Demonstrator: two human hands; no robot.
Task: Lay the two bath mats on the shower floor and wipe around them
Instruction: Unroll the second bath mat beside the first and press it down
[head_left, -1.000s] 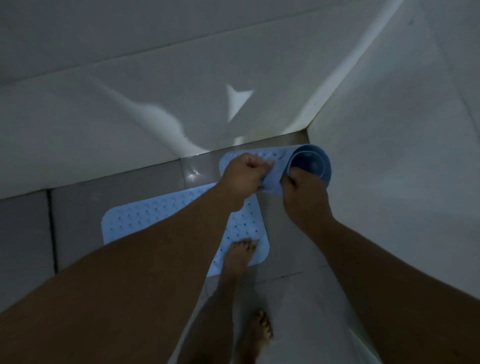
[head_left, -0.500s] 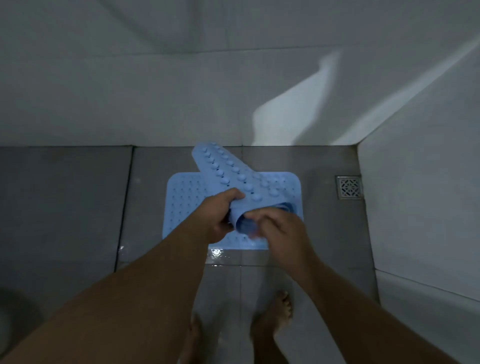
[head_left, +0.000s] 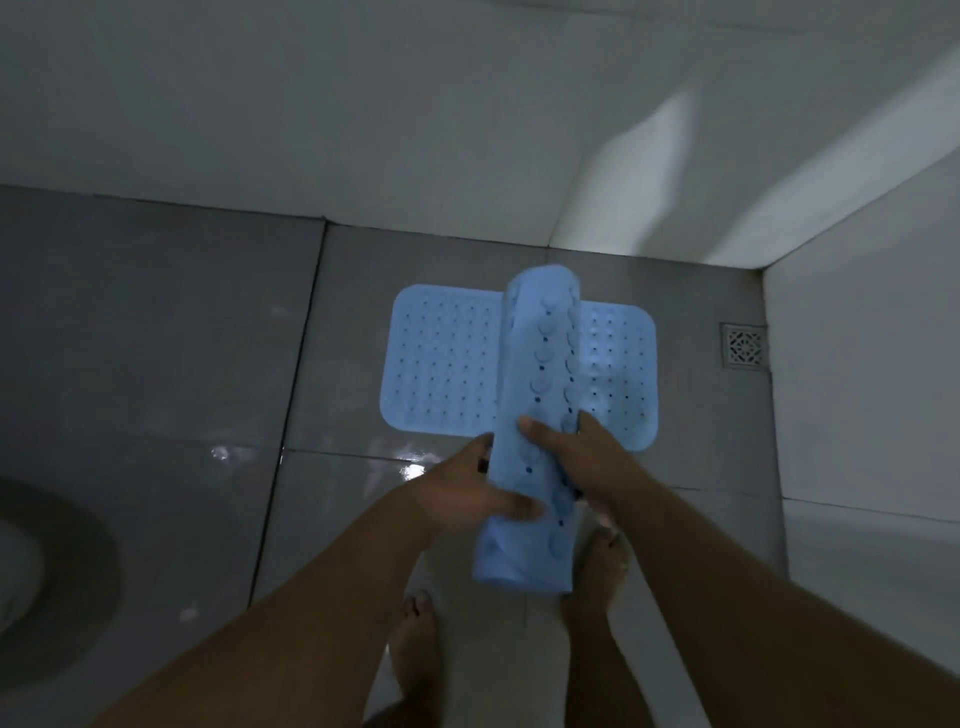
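Grey floor tiles (head_left: 156, 322) fill the left of the view, wet in patches, with a dark curved shape (head_left: 57, 571), too dim for us to identify, at 8 o'clock. Moving right, we see our left hand (head_left: 467, 493) gripping the rolled blue mat (head_left: 540, 415), thumb across its front and fingers curled behind. The roll is held above the floor, its long axis running from 12 to 6 o'clock, suction cups facing up. Beneath it the flat blue mat (head_left: 441, 364) lies on the floor near the white back wall (head_left: 363, 130), its perforated face up. Our right hand (head_left: 582, 457) clasps the roll from the other side, thumb on top, fingers wrapped round its edge. Two bare feet (head_left: 415, 639) stand at 6 o'clock. At 3 o'clock a square floor drain (head_left: 744, 345) sits against the white side wall (head_left: 857, 364).
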